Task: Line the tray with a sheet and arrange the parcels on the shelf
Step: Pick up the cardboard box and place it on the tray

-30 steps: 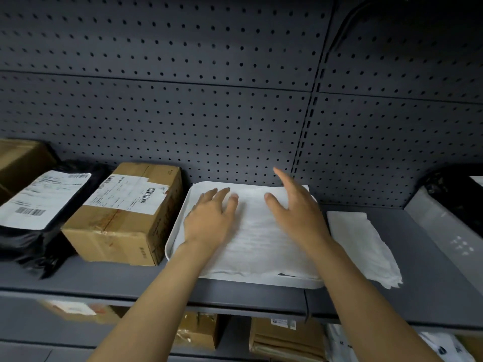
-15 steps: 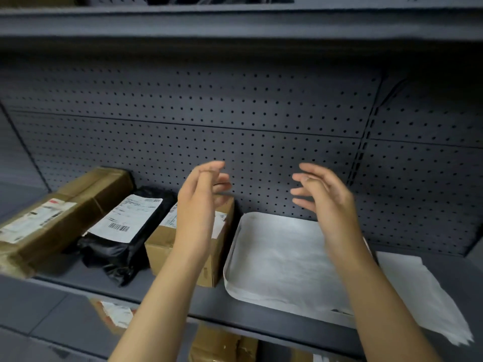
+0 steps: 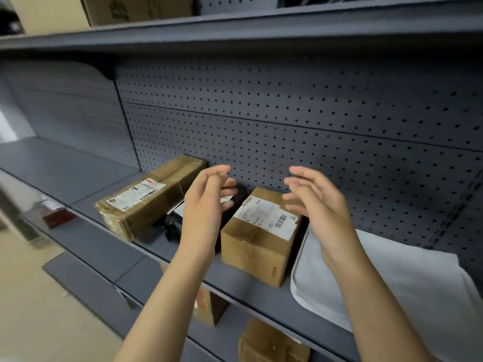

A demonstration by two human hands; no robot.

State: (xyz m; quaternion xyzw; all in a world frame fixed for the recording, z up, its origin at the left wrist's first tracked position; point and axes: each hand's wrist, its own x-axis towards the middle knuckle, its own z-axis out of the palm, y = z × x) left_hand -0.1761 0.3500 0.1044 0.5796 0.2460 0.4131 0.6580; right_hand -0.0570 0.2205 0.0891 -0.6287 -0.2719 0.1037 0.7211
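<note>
A white tray (image 3: 296, 280) lined with a white sheet (image 3: 407, 283) lies on the grey shelf (image 3: 251, 286) at the right. Left of it stands a small cardboard box (image 3: 257, 239) with a label. Further left lie a black bag parcel (image 3: 172, 223), mostly hidden behind my left hand, and a long taped cardboard parcel (image 3: 149, 202). My left hand (image 3: 209, 207) and my right hand (image 3: 316, 205) hover in the air on either side of the small box, fingers apart, holding nothing.
A perforated back panel (image 3: 300, 131) closes the shelf behind. An upper shelf (image 3: 235, 30) carries cardboard boxes (image 3: 136, 7). More boxes (image 3: 271, 343) sit on the shelf below. The grey shelf runs on to the left (image 3: 57, 168).
Both hands lifted off the sheet in the tray and swung left. They now flank the small box, and the view has turned left and up.
</note>
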